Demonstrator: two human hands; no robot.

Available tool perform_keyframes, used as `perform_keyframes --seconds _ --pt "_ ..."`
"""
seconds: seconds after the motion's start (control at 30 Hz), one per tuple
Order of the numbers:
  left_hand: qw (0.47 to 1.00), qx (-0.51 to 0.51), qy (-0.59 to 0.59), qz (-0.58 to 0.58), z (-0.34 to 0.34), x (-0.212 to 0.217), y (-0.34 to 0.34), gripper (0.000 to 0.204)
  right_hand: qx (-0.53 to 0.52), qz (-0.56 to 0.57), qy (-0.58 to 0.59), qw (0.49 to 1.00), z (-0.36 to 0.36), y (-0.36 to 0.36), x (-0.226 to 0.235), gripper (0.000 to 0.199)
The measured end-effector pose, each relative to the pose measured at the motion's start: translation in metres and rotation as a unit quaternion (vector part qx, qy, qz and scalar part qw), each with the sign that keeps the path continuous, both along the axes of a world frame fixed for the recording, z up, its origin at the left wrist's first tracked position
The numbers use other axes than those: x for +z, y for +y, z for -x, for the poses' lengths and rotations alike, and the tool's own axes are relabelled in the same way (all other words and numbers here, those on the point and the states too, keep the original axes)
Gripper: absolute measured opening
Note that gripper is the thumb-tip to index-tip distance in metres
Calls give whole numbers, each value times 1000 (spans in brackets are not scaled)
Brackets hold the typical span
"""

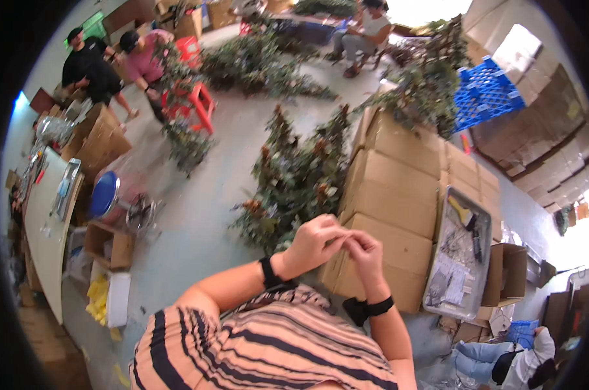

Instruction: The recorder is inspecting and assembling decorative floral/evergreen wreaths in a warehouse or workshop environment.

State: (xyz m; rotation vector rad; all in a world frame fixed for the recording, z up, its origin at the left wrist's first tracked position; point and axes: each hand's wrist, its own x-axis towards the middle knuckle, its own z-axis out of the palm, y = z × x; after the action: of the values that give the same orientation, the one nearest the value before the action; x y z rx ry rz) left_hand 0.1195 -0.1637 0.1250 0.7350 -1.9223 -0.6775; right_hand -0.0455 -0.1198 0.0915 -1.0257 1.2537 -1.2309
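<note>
1. A worker in a striped shirt (pixel 268 344) brings both hands together at chest height over a stack of cardboard boxes (pixel 398 195), fingertips meeting as if to steady something tiny between them.
2. The left hand (pixel 315 244) is curled, thumb and fingers pinched toward the right hand (pixel 366 253), which is likewise pinched; what either grips is too small to make out, so whether they grasp a thing or only touch cannot be told.
3. Whatever is being worked sits at the point where the 2 sets of fingertips meet, raised off the boxes, probably so it can be seen closely.
4. A black band (pixel 268 273) circles the left wrist and another (pixel 375 305) the right.
5. A bushy artificial plant (pixel 294 175) stands on the floor just beyond the hands, near enough to reach.
6. A grey tray (pixel 437 296) of small parts rests on the boxes beside the right hand, likely kept there for easy picking.
7. Other people (pixel 112 62) sit well apart among more greenery, beside red stools (pixel 193 101).
</note>
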Motion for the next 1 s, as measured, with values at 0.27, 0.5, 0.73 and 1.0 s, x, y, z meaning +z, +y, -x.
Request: perform_keyframes --seconds 0.27,0.5,0.73,1.0 --pt "999 -21 -14 27 34 -10 2 6 -42 -18 61 997 47 16 -1 13" --pt "999 -29 -18 26 47 -21 14 8 0 -17 100 995 55 26 9 15" --pt "1000 -15 20 -5 59 -30 31 5 13 28 84 996 52 32 -12 14" --pt "1000 -13 3 -13 54 -21 28 6 6 15 -28 999 56 28 -7 10"
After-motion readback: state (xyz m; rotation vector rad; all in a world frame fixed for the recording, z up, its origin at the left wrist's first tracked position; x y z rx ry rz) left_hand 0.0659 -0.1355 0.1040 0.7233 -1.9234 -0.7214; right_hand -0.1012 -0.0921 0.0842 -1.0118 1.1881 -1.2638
